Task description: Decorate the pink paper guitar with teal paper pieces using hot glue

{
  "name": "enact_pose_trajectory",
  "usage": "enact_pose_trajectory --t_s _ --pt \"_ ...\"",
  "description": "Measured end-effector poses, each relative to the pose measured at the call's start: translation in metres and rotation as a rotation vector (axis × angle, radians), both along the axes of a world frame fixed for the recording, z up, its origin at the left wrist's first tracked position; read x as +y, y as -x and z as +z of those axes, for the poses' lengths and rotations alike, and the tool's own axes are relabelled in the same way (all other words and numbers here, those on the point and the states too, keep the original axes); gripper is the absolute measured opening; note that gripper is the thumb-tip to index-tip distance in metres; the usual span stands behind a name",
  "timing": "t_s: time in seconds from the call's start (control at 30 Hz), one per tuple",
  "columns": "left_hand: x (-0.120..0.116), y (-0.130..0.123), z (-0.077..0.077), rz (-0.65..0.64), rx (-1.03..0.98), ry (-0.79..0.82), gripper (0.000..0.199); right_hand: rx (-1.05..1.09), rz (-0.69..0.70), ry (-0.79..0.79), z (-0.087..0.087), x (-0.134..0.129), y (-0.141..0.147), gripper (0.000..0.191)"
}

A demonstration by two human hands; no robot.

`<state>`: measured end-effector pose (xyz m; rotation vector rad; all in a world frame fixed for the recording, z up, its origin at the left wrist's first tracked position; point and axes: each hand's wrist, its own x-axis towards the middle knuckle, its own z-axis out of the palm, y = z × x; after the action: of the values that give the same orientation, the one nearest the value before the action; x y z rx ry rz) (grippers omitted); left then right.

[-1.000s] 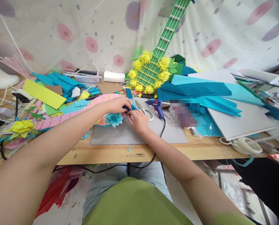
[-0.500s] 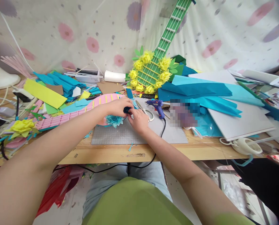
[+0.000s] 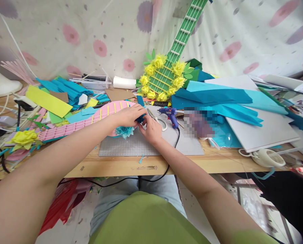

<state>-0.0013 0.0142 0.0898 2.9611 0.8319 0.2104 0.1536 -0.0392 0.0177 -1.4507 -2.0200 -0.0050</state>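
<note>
A dark blue paper flower (image 3: 140, 118) is between my two hands. My left hand (image 3: 130, 116) reaches across from the left, its fingers closed around the flower's upper side. From below right, my right hand (image 3: 152, 130) pinches at its lower edge; the fingertips are partly hidden. Just under the left hand, a light blue paper flower (image 3: 125, 131) sits at the end of a pink paper guitar (image 3: 104, 112) with yellow strips. Beneath the hands lies a grey cutting mat (image 3: 126, 147).
Scissors (image 3: 164, 125) and a purple glue gun (image 3: 171, 115) lie right of my hands, its black cord running over the table edge. A green paper guitar (image 3: 164, 79) with yellow flowers leans behind. Blue crepe paper (image 3: 212, 97) and a white cup (image 3: 267, 158) are to the right.
More of the dark blue flower shows between my hands. My left hand has shifted slightly, and the right hand's fingers have moved a little at the flower's edge.
</note>
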Motion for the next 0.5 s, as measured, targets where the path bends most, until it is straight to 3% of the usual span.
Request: enact_pose_trajectory --t_s 0.5 --pt "-0.0014 -0.0080 0.0022 0.014 0.017 0.015 0.042 -0.100 0.010 -0.014 0.0000 0.0095 -0.0052 0.024"
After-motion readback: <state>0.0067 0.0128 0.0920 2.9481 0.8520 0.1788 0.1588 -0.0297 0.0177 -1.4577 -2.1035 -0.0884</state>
